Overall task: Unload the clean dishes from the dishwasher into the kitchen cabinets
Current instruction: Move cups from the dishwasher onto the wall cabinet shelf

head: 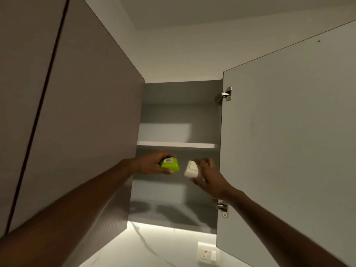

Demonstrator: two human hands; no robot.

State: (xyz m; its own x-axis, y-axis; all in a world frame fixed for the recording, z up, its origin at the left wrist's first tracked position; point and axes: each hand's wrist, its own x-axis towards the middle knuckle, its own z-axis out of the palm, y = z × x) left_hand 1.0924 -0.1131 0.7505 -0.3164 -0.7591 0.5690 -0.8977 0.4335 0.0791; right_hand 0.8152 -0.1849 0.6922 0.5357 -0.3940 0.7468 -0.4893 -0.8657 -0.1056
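1. Open wall cabinet [179,116] at centre of view, seen from below; door [289,141] swung out at 3 o'clock, closed neighbouring door [86,112] at 9 o'clock.
2. Two metal hinges on the open door: upper hinge [224,94] at 1 o'clock of the hands, lower hinge [221,207] at 5 o'clock, just beside the right forearm.
3. One inner shelf [176,145] at 12 o'clock, directly above both hands; nothing visibly between the hands and the lower compartment.
4. Below the cabinet, at 6 o'clock: lit marble-patterned backsplash [154,245] bearing one wall socket [208,254].
5. Left hand [152,163] raised on an extended arm from 8 o'clock, fingers curled over the top and thumb under, grasping one green container [170,165], bottom towards the camera, label visible but unreadable.
6. Right hand [209,177] raised from 4 o'clock, fingers and thumb wrapped around one white container [191,169], tilted.
7. Both containers held at the mouth of the lower compartment, under the shelf, near each other but apart; green at 9 o'clock of white.
8. Count: two hands, two containers, two hinges, one shelf, one socket.
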